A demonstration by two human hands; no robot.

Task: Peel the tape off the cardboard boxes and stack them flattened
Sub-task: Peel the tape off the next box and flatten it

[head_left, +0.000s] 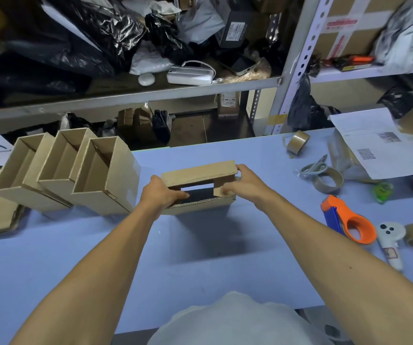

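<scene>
I see box (199, 188) held between both hands over blue table (225, 257), apparently raised, shadow beneath. Box: small, brown corrugated, top flaps partly open, dark gap showing inside, far flap upright, short flap folded in on right side. Left hand (160, 195) grips left end, fingers curled over near edge into opening. Right hand (245, 185) grips right end, thumb at far flap corner, fingers on short flap. Left of left hand: three open boxes (71, 170) in row, touching. Right of right hand: tape dispenser (347, 220), tape rolls (327, 180).
</scene>
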